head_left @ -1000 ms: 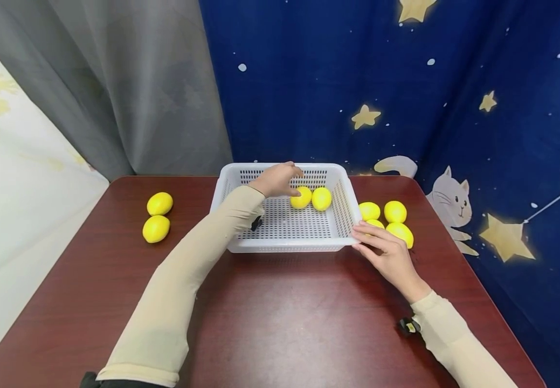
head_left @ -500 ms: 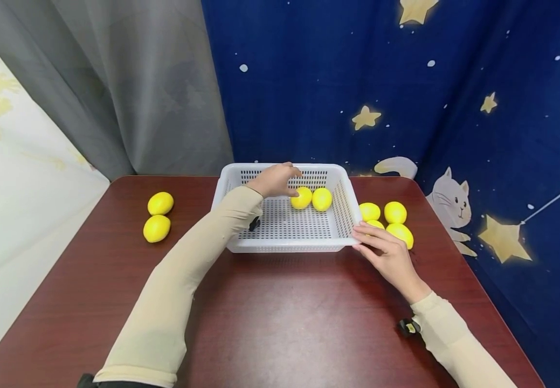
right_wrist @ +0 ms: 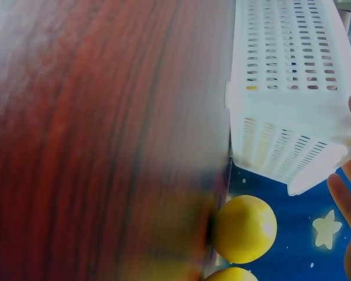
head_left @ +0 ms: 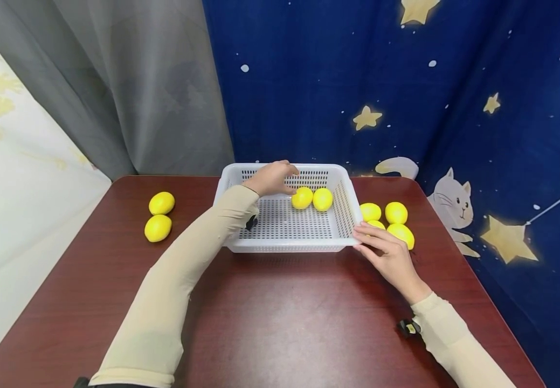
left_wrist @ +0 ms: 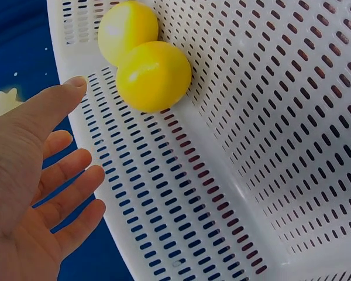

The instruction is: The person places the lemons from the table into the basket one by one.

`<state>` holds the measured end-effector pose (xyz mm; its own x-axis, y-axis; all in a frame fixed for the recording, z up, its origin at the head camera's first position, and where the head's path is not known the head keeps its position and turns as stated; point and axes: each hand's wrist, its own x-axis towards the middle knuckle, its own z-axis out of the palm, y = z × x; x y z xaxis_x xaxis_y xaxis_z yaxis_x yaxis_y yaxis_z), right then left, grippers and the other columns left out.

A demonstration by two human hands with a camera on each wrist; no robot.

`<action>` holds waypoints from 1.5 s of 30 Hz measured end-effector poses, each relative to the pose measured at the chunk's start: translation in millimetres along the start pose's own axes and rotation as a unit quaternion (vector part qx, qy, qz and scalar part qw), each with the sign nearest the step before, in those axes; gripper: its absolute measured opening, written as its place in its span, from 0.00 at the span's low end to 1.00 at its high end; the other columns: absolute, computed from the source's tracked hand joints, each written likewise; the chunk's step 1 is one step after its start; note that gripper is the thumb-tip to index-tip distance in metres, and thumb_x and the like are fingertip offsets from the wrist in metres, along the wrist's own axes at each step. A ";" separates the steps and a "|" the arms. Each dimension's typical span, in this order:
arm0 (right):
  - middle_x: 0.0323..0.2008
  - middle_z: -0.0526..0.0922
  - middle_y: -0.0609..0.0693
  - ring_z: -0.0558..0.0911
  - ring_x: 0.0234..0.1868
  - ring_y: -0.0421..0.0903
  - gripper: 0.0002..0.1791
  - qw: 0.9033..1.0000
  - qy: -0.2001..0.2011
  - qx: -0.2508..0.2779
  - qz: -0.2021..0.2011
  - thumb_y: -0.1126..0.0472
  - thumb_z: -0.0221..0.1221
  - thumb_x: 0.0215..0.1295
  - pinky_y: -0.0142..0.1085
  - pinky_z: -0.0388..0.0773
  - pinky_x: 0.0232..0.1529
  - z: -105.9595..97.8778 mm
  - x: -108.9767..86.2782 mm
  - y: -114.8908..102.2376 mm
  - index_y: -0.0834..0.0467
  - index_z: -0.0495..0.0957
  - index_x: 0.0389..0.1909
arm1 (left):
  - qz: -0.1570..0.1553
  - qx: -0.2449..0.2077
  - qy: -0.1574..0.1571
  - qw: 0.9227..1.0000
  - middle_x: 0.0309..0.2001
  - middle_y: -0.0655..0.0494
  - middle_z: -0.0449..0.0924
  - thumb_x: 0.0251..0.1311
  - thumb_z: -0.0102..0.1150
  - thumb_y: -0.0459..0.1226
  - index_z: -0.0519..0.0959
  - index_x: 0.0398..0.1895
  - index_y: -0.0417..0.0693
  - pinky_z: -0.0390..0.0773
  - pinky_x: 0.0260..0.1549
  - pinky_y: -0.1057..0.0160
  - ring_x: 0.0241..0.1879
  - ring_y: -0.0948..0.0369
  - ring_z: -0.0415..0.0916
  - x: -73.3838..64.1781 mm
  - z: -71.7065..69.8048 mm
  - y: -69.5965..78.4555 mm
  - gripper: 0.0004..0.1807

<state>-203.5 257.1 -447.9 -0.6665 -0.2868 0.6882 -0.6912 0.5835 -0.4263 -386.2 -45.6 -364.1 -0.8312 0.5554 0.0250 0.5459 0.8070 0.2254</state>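
Note:
A white perforated plastic basket (head_left: 280, 248) stands at the far side of the table, with two lemons (head_left: 302, 198) (head_left: 323, 199) side by side on its floor. My left hand (head_left: 272, 179) is over the basket's back part, just left of the nearer lemon. In the left wrist view its thumb and loosely bent fingers are spread apart and hold nothing. At the front right corner, my right hand (head_left: 384, 250) grips the basket's rim, thumb on the front side and fingers round the corner. The right wrist view shows only part of these fingers (right_wrist: 345, 193).
Two more lemons (head_left: 158, 228) lie on the table left of the basket. Several lemons (head_left: 400, 235) are grouped right of it, partly behind my right hand. A grey curtain (head_left: 163, 81) and a blue star-patterned curtain (head_left: 299, 81) hang behind the dark red wooden table (head_left: 284, 323).
My left hand has drawn slightly left, away from the nearer lemon. The right hand and the basket hold their places, and the lemons lie as before.

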 end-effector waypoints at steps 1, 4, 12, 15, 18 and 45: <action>0.51 0.87 0.54 0.82 0.60 0.49 0.31 1.000 -0.002 0.000 0.002 0.73 0.76 0.40 0.20 0.68 0.64 0.0 0.1 0.0 0.56 0.85 0.51 | -0.005 -0.001 0.001 1.000 0.59 0.53 0.77 0.56 0.71 0.48 0.76 0.63 0.51 0.76 0.60 0.58 0.57 0.57 0.76 -0.9 -0.7 -0.9 0.31; 0.51 0.87 0.53 0.82 0.60 0.49 0.29 1.000 -0.004 0.000 0.005 0.72 0.75 0.41 0.20 0.68 0.64 0.2 0.3 0.4 0.57 0.85 0.51 | -0.016 -0.006 0.003 1.000 0.57 0.53 0.78 0.56 0.71 0.49 0.76 0.63 0.52 0.77 0.59 0.58 0.55 0.57 0.77 -2.9 -2.6 -3.8 0.32; 0.49 0.88 0.54 0.82 0.58 0.52 0.28 1.000 0.015 0.008 -0.013 0.72 0.75 0.41 0.22 0.69 0.64 2.4 1.3 0.5 0.59 0.86 0.49 | -0.022 -0.012 0.009 1.000 0.56 0.52 0.79 0.55 0.71 0.51 0.76 0.63 0.51 0.78 0.57 0.56 0.54 0.57 0.77 -7.6 -9.7 -14.0 0.33; 0.49 0.88 0.54 0.83 0.58 0.54 0.28 0.999 0.022 0.012 -0.021 0.73 0.75 0.40 0.22 0.69 0.65 3.0 2.1 0.1 0.59 0.86 0.49 | -0.022 -0.017 0.011 1.000 0.55 0.51 0.79 0.56 0.71 0.50 0.76 0.62 0.50 0.79 0.56 0.55 0.54 0.55 0.78 -11.1 -13.0 -18.7 0.32; 0.49 0.88 0.54 0.83 0.58 0.53 0.28 0.999 0.026 0.013 -0.022 0.73 0.75 0.40 0.22 0.69 0.65 2.8 2.4 -0.8 0.59 0.86 0.49 | -0.022 -0.023 0.009 0.999 0.55 0.49 0.79 0.56 0.70 0.50 0.77 0.62 0.49 0.78 0.56 0.55 0.55 0.53 0.78 -15.4 -16.7 -22.1 0.31; 0.50 0.88 0.52 0.81 0.61 0.46 0.31 1.000 0.013 0.000 0.004 0.73 0.76 0.39 0.21 0.67 0.65 3.2 -1.5 1.9 0.55 0.86 0.51 | -0.042 -0.048 0.035 0.997 0.56 0.49 0.80 0.56 0.70 0.49 0.77 0.61 0.47 0.78 0.57 0.54 0.56 0.54 0.77 -48.1 -36.8 -56.0 0.30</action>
<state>-204.7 256.2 -451.6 -0.6652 -0.2620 0.6993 -0.6856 0.5852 -0.4330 -380.7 -124.9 -342.1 -0.8803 0.4693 0.0691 0.4649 0.8247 0.3221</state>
